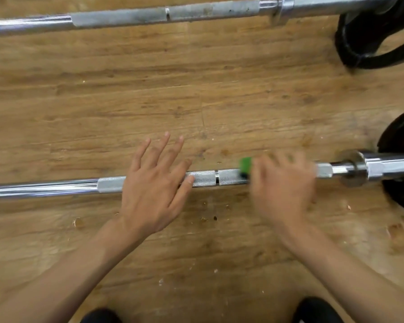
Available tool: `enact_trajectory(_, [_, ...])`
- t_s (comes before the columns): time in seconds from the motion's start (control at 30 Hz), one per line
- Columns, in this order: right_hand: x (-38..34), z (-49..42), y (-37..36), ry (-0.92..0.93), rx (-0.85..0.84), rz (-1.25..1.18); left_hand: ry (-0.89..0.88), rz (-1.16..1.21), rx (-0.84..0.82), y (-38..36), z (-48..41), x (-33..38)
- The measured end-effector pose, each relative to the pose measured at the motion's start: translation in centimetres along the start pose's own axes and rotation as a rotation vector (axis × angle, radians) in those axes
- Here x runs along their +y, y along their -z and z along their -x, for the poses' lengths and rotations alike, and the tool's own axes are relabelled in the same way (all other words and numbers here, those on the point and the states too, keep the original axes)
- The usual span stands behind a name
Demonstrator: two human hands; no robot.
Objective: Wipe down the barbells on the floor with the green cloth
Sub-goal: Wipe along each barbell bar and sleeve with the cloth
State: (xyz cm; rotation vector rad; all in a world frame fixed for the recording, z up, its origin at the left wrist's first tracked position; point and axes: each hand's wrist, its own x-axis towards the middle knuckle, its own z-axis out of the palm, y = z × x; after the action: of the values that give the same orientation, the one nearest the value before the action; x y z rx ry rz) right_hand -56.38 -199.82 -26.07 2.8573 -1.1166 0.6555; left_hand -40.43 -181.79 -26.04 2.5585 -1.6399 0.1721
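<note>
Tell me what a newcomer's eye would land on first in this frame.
The blurred right hand, right of centre, grips a bright green cloth against the near barbell, which runs across the wood floor. Beside it, the left hand lies spread open over the same bar. A second barbell crosses the top edge, with black plates at the far right.
</note>
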Motion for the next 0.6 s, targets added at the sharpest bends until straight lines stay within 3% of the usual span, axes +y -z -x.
enact_trajectory(0.1, [-5.6, 0.8, -0.6, 0.223, -0.109, -0.096, -0.019, -0.007, 0.026, -0.1, 0.2, 0.0])
enact_trajectory(0.17, [-3.7, -0.2, -0.4, 0.320, -0.119, -0.158, -0.026, -0.002, 0.055, -0.2, 0.3, -0.3])
enact_trajectory(0.33, [8.7, -0.3, 0.9, 0.047, -0.009, -0.089, 0.015, 0.024, 0.120, -1.0, 0.5, -0.2])
enact_trajectory(0.43, [6.0, -0.5, 0.6, -0.117, 0.016, -0.019, 0.031, 0.041, 0.144, -1.1, 0.6, 0.2])
enact_trajectory(0.53, [-1.7, 0.6, 0.0, 0.057, -0.014, -0.102, 0.032, 0.021, 0.140, -1.0, 1.0, 0.4])
enact_trajectory(0.6, [-3.0, 1.6, -0.2, 0.241, -0.078, -0.122, 0.013, 0.024, 0.103, -0.7, 1.2, 0.5])
